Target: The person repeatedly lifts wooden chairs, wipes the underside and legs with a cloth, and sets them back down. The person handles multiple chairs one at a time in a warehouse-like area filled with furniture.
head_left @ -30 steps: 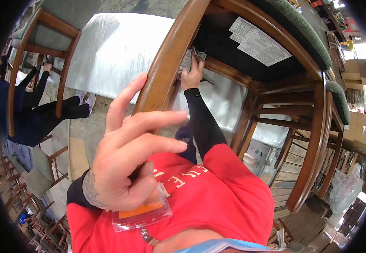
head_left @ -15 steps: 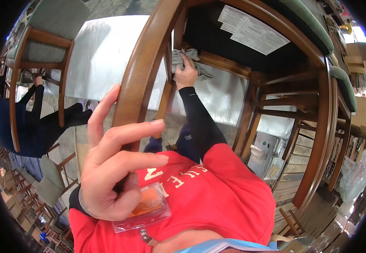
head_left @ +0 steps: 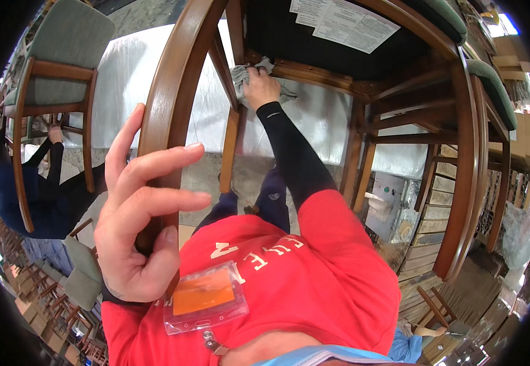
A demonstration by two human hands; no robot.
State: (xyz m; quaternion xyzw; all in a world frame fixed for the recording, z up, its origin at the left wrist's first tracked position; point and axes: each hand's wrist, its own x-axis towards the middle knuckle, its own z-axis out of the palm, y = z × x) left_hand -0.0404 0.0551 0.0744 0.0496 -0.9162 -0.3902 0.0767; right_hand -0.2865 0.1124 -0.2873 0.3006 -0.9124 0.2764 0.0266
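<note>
A brown wooden chair (head_left: 167,91) is tipped in front of me, its black underside (head_left: 326,55) showing white printed labels (head_left: 362,27). My left hand (head_left: 146,226) curls around a thick wooden leg of this chair, fingers across its front and one along its outer edge. At the far side, my right hand (head_left: 261,87) is closed on a crumpled grey cloth (head_left: 240,76). The cloth touches the wood where a rail (head_left: 314,74) meets a leg; my fingers partly hide it.
Another green-padded chair (head_left: 67,49) stands at left, with a co-worker in dark clothes (head_left: 30,189) behind it. A plastic-wrapped white surface (head_left: 137,85) lies beyond. More chairs, a slatted wooden pallet (head_left: 426,235), and cardboard boxes (head_left: 524,152) are around at right.
The chair and both my hands have shifted left in the view. My right hand still holds the cloth near the same joint, its fingers more bent. The left hand keeps its curl.
</note>
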